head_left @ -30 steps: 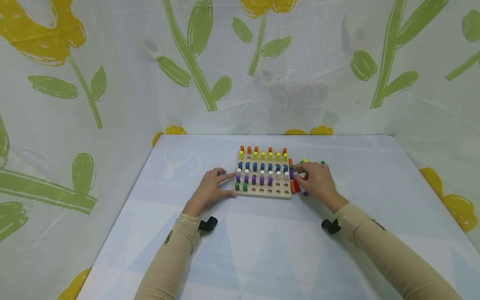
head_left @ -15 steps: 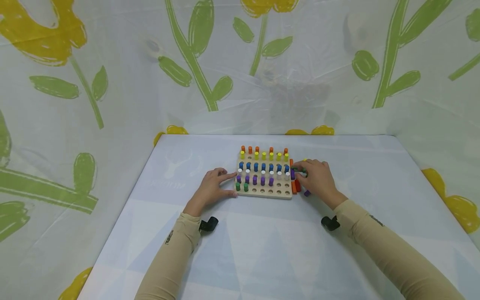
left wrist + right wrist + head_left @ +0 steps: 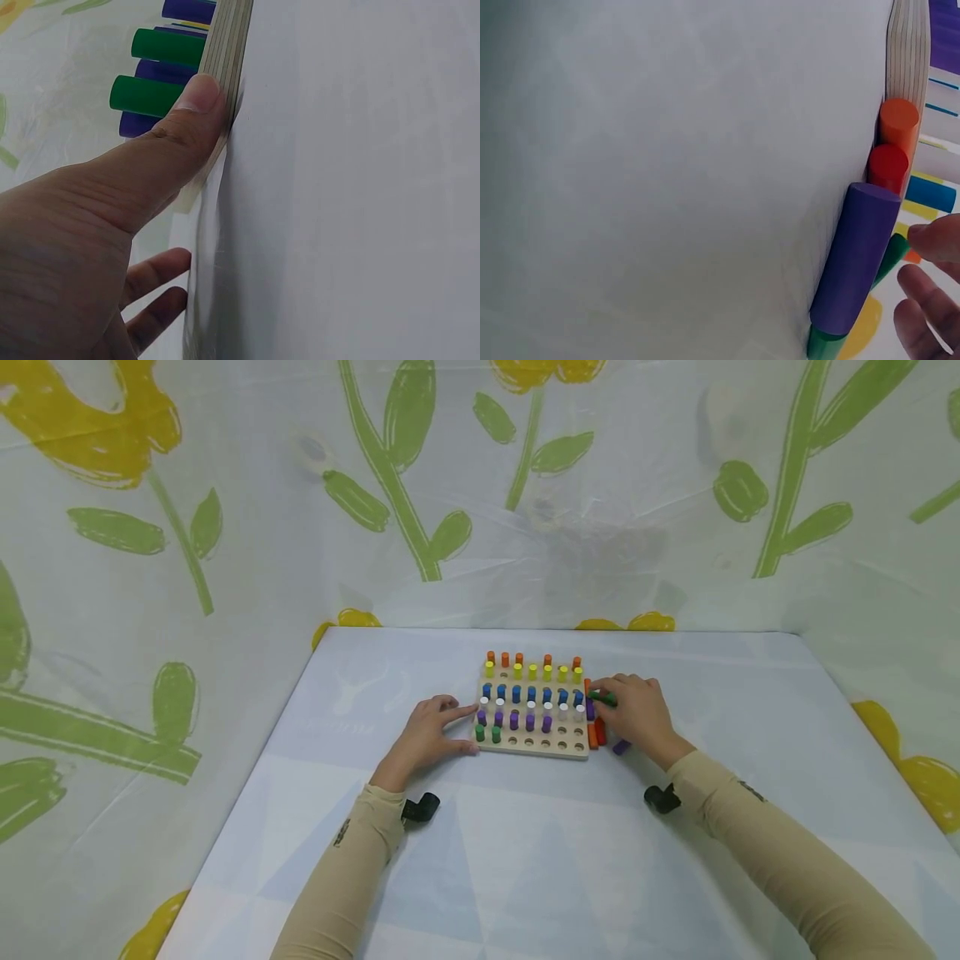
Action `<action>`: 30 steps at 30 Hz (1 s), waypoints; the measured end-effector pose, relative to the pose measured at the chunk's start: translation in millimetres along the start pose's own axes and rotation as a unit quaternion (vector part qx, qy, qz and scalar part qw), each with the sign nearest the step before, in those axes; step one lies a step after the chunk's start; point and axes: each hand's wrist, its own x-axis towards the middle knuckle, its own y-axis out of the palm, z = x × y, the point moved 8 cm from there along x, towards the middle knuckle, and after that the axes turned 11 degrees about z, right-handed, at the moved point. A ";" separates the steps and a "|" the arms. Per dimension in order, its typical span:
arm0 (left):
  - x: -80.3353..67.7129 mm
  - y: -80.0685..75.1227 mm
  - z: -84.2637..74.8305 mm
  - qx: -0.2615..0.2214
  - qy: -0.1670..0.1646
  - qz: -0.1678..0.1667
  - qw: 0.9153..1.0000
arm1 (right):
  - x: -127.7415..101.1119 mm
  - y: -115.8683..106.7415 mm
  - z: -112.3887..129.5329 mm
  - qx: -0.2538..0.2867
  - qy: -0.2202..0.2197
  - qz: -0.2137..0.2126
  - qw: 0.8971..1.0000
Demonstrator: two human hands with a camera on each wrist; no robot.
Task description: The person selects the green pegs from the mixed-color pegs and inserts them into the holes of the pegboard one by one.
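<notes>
A wooden peg board (image 3: 534,746) lies in the middle of the table, with rows of orange, yellow, blue, white, purple and green pegs standing in it. My left hand (image 3: 429,737) rests at the board's left edge, its forefinger stretched along the side and its thumb (image 3: 180,124) pressed against the near corner, beside two green pegs (image 3: 154,96). My right hand (image 3: 633,714) sits at the board's right edge and pinches a green peg (image 3: 603,699) between thumb and fingers. Loose orange (image 3: 897,124), red (image 3: 887,166) and purple (image 3: 855,259) pegs lie by the board under that hand.
The table top (image 3: 525,843) is pale blue-white and walled on three sides by a plastic sheet printed with green stems and yellow flowers (image 3: 405,468). Small black wrist cameras (image 3: 420,808) sit at both sleeves. The board's front row has several bare holes.
My right hand has closed on a green peg among the loose ones and brought it slightly toward the board's right edge. The left hand has stayed in place.
</notes>
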 end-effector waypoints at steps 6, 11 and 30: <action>1.1 1.0 1.7 0.000 -0.002 0.003 1.000 | 4.0 1.1 0.6 -0.008 0.004 0.016 1.000; 1.7 1.8 3.0 0.000 -0.005 0.004 1.000 | 6.7 1.9 0.7 -0.018 0.006 0.029 0.999; 1.9 1.6 4.0 0.000 -0.015 0.004 1.000 | 14.9 5.4 -0.1 -0.028 0.013 0.044 0.999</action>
